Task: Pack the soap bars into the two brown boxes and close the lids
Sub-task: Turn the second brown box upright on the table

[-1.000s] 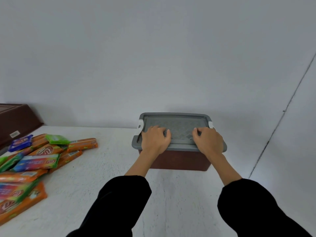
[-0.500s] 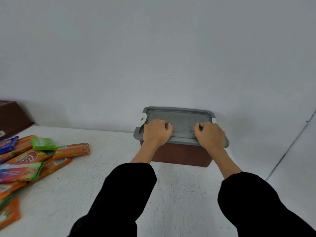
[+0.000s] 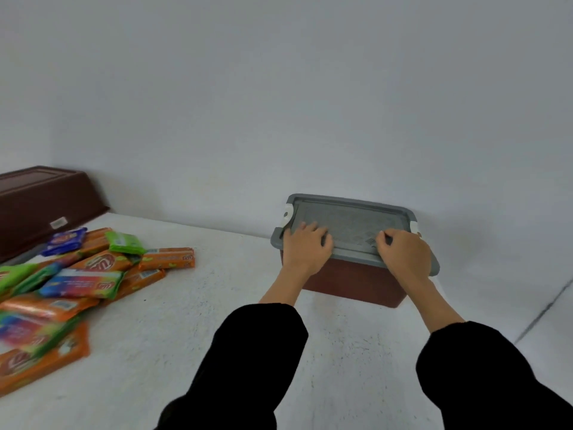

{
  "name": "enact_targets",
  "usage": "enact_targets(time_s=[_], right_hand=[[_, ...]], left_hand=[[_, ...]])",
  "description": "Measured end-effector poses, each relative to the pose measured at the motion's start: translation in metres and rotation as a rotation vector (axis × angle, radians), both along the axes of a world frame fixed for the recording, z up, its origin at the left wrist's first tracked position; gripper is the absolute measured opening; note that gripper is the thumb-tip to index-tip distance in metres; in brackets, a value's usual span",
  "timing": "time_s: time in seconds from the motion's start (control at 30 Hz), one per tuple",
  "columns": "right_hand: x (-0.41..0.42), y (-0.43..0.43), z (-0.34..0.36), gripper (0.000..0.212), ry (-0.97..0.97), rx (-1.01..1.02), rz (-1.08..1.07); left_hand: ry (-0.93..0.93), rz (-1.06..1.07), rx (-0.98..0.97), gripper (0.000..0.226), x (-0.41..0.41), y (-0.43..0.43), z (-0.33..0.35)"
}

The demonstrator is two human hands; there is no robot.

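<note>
Lying heaped left, soap bars (image 3: 93, 274), brown box (image 3: 40, 200) behind them

Soft, even, fairly dim light casts faint shadows under the brown box (image 3: 350, 285), edges bow from the wide lens, and the soap bars (image 3: 71, 280) at left blur.
</note>
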State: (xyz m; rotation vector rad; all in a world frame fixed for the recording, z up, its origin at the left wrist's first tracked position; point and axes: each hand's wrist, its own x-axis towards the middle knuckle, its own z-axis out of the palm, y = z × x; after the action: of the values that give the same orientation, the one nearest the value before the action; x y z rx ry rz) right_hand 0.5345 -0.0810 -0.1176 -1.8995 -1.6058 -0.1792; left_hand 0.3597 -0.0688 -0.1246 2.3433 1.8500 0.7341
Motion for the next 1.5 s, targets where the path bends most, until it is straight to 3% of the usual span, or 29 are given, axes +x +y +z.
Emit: enact_targets(time_s=[0.1, 0.17, 0.3, 0.5, 0.73, 0.9, 1.13, 1.33, 1.5], right_hand=[[-0.025, -0.007, 0.0, 0.031, 0.052, -0.054, 0.1], [-0.064, -0.012, -0.005, 0.035, 0.03, -0.079, 0.173], [-0.17, -0.024, -0.013, 0.038, 0.009, -0.104, 0.307], [-0.345, -0.031, 0.003, 0.045, 0.097, -0.21, 0.508], [-0.529, -0.024, 0.022, 0.046, 0.175, -0.234, 0.752], [-0.62, 0.0, 0.022, 0.046, 0.164, -0.27, 0.844], [-0.697, 0.072, 0.017, 0.048, 0.176, -0.281, 0.777], [-0.736, 0.12, 0.01, 0.06, 0.385, -0.452, 0.733], [-0.765, 0.131, -0.001, 0.069, 0.578, -0.613, 0.678]], left_hand=[[-0.169, -0.239, -0.059, 0.039, -0.037, -0.037, 0.008], [-0.322, -0.275, -0.064, 0.036, -0.077, -0.064, 0.011], [-0.419, -0.074, 0.032, 0.035, -0.188, -0.101, 0.019], [-0.384, 0.251, 0.076, 0.034, -0.378, -0.14, 0.036], [-0.418, 0.448, 0.112, 0.032, -0.544, -0.159, 0.048], [-0.43, 0.449, 0.079, 0.032, -0.619, -0.128, 0.042], [-0.38, 0.395, 0.058, 0.03, -0.704, -0.037, 0.039], [-0.376, 0.406, -0.107, 0.033, -0.751, 0.042, 0.04], [-0.253, 0.315, -0.317, 0.048, -0.771, 0.08, 0.038]])
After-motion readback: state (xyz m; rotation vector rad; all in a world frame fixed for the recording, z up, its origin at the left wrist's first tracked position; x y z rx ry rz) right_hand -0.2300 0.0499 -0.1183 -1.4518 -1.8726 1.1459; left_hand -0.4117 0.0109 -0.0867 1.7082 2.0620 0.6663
